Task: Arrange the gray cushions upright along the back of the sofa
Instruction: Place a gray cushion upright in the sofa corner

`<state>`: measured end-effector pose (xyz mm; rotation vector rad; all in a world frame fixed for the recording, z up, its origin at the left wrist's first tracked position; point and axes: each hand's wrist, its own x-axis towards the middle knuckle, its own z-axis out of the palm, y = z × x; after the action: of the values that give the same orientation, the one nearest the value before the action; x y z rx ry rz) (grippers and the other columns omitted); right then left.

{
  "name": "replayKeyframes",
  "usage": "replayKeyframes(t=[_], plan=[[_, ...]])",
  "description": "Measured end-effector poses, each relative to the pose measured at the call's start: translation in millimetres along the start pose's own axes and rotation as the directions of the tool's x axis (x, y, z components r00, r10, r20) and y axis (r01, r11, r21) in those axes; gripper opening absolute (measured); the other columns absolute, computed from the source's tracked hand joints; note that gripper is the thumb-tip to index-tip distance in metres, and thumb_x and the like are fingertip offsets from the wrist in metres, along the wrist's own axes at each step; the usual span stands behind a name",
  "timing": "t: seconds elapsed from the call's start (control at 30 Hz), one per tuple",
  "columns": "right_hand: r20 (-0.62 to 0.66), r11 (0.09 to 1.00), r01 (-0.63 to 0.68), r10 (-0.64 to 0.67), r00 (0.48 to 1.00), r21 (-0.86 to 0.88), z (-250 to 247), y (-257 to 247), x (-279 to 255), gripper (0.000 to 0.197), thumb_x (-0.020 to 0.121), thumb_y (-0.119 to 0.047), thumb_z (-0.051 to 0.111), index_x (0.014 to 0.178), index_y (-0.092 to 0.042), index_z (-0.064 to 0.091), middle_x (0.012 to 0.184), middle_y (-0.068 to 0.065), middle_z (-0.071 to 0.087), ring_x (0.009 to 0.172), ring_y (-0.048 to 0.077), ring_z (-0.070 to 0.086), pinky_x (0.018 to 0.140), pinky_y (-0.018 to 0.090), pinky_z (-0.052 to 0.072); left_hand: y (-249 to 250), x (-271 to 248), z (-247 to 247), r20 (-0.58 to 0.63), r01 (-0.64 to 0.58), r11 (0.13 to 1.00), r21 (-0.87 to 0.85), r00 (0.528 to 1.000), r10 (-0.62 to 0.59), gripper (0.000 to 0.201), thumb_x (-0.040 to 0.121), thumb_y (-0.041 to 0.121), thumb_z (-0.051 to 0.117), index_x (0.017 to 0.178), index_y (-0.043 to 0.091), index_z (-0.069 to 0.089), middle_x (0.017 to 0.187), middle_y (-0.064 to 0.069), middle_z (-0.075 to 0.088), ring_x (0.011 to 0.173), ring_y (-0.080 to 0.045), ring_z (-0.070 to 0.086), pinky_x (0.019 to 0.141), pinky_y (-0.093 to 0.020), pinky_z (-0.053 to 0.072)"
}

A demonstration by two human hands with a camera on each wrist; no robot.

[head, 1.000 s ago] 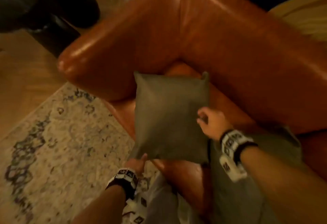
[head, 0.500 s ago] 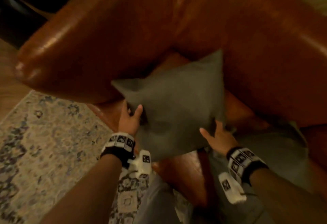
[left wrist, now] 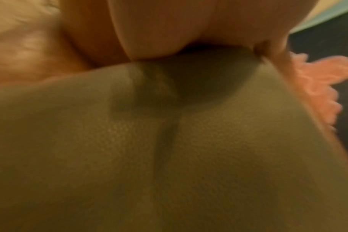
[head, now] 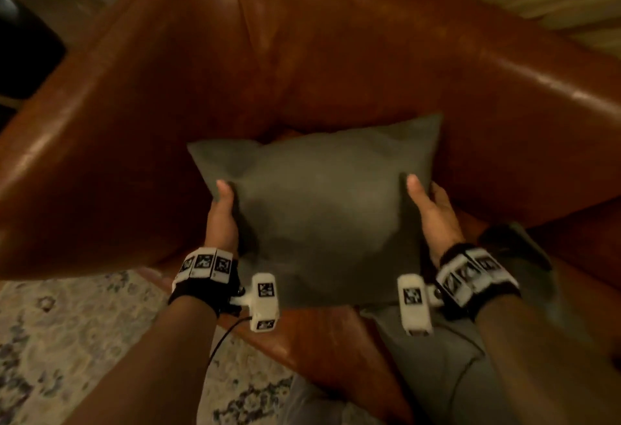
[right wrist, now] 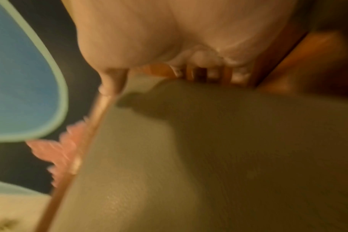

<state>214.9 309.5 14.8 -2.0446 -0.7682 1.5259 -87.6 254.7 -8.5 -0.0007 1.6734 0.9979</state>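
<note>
1. Fingers of the left hand point(head: 221, 223) lie behind the left edge of the gray cushion point(head: 322, 216), with the thumb pressed on its front face; the right hand point(head: 437, 219) mirrors this on the right edge, thumb in front, fingers point(head: 438, 194) reaching round behind. Both hands hold the cushion, one at each side.
2. Between the two hands the cushion spans evenly, so neither hand is nearer; it lies straight ahead of the fingertips, its width running from hand to hand.
3. Beyond the fingertips, the cushion's top corners point toward the inner corner of the sofa point(head: 336, 65), where the armrest meets the backrest. It looks tilted back toward that corner, though whether its rear already touches the leather cannot be told.
4. Judging by this, the coming move is a short push forward and a settling of the lower edge on the seat, so the cushion stands against the backrest.
5. Seen close in the wrist views, the cushion is square, plump and soft, dull gray with a fine grain, and it dimples where the thumbs press.
6. To the right of the right hand, a second gray cushion point(head: 514, 250) lies on the seat, partly hidden by the wrist.
</note>
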Motion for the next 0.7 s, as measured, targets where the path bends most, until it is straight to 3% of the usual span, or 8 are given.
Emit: replayKeyframes(t=[0.07,0.13,0.23,0.33,0.43,0.53,0.63,0.7], plan=[[-0.074,0.988,0.092,-0.083,0.994,0.125,-25.7,9.0,-19.5,0.099,0.046,-0.088,0.064,0.134,-0.047,0.047,0.141,-0.008,0.055,0.123,0.020,0.056,0.105,0.047,0.044,17.2,-14.4,23.4,0.089,-0.097,0.995,-0.002,0.991,0.097,0.069,0.091,0.068,0.038,0.141,0.022,0.050,0.125,0.006,0.066,0.125,-0.018,0.059,0.099,-0.031,0.049],[-0.130,0.959,0.196,-0.172,0.976,0.204,-46.0,13.3,-31.8,0.091,0.050,-0.087,0.063,0.131,-0.048,0.050,0.137,-0.015,0.056,0.123,0.013,0.054,0.104,0.044,0.044,40.9,-21.8,52.8,0.179,-0.128,0.992,0.003,0.976,0.126,0.054,0.099,0.057,0.029,0.130,0.023,0.056,0.116,0.013,0.071,0.103,-0.002,0.065,0.074,-0.016,0.052],[-0.170,0.947,0.218,-0.180,0.969,0.237,-60.2,11.2,-27.0,0.095,0.047,-0.084,0.066,0.132,-0.046,0.043,0.121,-0.028,0.051,0.115,0.006,0.053,0.103,0.045,0.045,62.9,-17.1,87.1,0.266,-0.086,0.995,0.047,0.962,0.070,0.053,0.094,0.064,0.032,0.126,0.030,0.056,0.120,0.010,0.067,0.090,-0.005,0.065,0.062,-0.019,0.052],[-0.173,0.957,0.178,-0.140,0.975,0.230,-65.6,5.2,-16.1,0.117,0.039,-0.087,0.067,0.141,-0.041,0.034,0.123,-0.022,0.049,0.116,0.012,0.053,0.099,0.047,0.048,68.6,-15.0,108.1,0.344,-0.063,0.996,0.056,0.938,0.040,0.080,0.076,0.082,0.043,0.137,0.032,0.054,0.130,0.003,0.067,0.118,-0.024,0.065,0.073,-0.030,0.059],[-0.220,0.977,0.165,-0.133,0.966,0.132,-68.4,0.4,-11.4,0.089,0.063,-0.080,0.060,0.140,-0.041,0.037,0.133,-0.007,0.053,0.123,0.024,0.053,0.104,0.053,0.046,72.6,-12.0,114.6,0.357,-0.034,0.994,0.108,0.934,-0.007,0.085,0.069,0.087,0.044,0.131,0.032,0.062,0.126,-0.002,0.071,0.114,-0.028,0.068,0.091,-0.043,0.055],[-0.262,0.996,0.064,-0.047,0.964,0.055,-72.0,5.8,-4.1,0.072,0.082,-0.068,0.051,0.142,-0.033,0.035,0.142,0.005,0.051,0.127,0.034,0.051,0.101,0.054,0.048,72.8,-2.1,118.2,0.354,-0.047,0.988,0.144,0.935,-0.007,0.090,0.060,0.089,0.055,0.131,0.034,0.061,0.130,0.000,0.070,0.120,-0.027,0.065,0.090,-0.045,0.053],[-0.179,0.982,-0.009,0.043,0.983,0.188,-82.6,17.6,0.4,0.071,0.082,-0.065,0.053,0.142,-0.033,0.032,0.144,0.005,0.048,0.124,0.033,0.054,0.091,0.049,0.054,62.8,-7.8,129.1,0.288,-0.093,0.995,0.028,0.954,0.081,0.078,0.075,0.079,0.053,0.133,0.027,0.059,0.127,0.001,0.069,0.115,-0.024,0.066,0.092,-0.043,0.054],[-0.133,0.981,0.020,0.006,0.991,0.192,-99.2,25.8,-4.7,0.062,0.082,-0.062,0.056,0.134,-0.032,0.041,0.140,0.003,0.052,0.117,0.027,0.059,0.091,0.045,0.055,47.2,-14.9,123.2,0.105,-0.197,0.978,-0.067,0.973,0.204,0.062,0.091,0.063,0.045,0.137,0.021,0.054,0.131,-0.003,0.061,0.115,-0.022,0.063,0.096,-0.041,0.052]])
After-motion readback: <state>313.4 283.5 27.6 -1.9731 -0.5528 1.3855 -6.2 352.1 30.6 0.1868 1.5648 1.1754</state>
